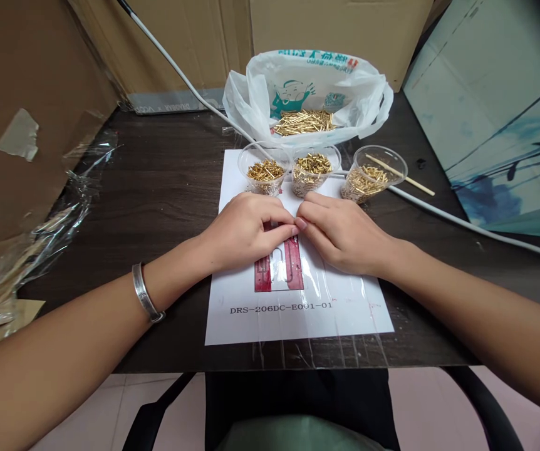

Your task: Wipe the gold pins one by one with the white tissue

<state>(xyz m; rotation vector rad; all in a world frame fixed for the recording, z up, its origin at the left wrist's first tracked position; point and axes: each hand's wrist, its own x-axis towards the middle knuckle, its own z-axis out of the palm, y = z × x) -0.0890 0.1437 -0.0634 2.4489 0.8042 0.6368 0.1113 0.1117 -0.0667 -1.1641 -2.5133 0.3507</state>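
My left hand (245,230) and my right hand (340,230) rest palm-down on a white printed sheet (298,313), fingertips meeting at its middle. Both lie over a red and clear fixture (279,270) drawn or laid on the sheet. The fingers are curled together; anything pinched between them is hidden. A metal bangle (144,293) sits on my left wrist. Just beyond my hands stand three clear plastic cups of small brass pins: left cup (264,169), middle cup (315,168), right cup (372,176).
A white plastic bag (307,94) with longer brass pins lies behind the cups. A wooden stick (406,178) leans in the right cup. A white cable (462,220) crosses the dark table (166,188). Cardboard boxes and crumpled clear film (39,244) flank the left.
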